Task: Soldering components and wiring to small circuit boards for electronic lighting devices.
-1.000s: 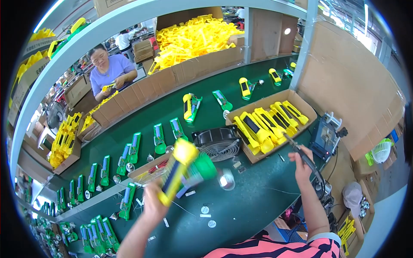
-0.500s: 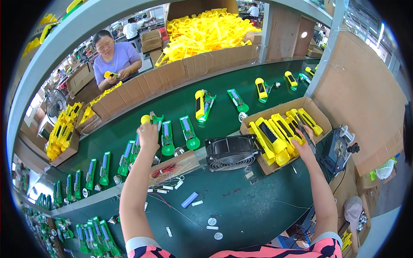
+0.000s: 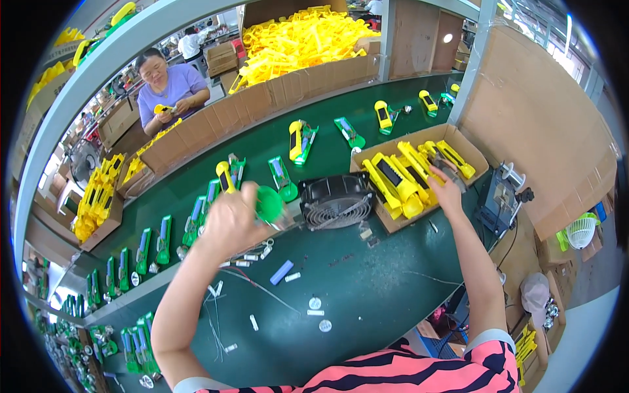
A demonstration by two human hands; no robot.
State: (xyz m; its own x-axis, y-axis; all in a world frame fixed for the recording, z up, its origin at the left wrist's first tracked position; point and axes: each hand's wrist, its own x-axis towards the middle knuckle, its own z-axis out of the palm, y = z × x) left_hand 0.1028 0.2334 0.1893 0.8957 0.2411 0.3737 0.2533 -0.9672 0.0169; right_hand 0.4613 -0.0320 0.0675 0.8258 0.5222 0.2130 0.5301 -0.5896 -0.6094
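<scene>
Left hand [image 3: 229, 219] is closed round a yellow-and-green flashlight [image 3: 252, 196], long axis running leftward-up over the green bench [image 3: 367, 295]. Right hand [image 3: 445, 190] rests in the cardboard box [image 3: 475, 147], apparently gripping a yellow unit [image 3: 440, 162]; grip unclear.

Wearer's arms were bare from wrist to above the elbow. Left hand [image 3: 229, 219] and right hand [image 3: 447, 190] carried no gloves, rings or watch. Short sleeves [image 3: 419, 370] showed pink-orange fabric with dark navy zebra-like stripes.
</scene>
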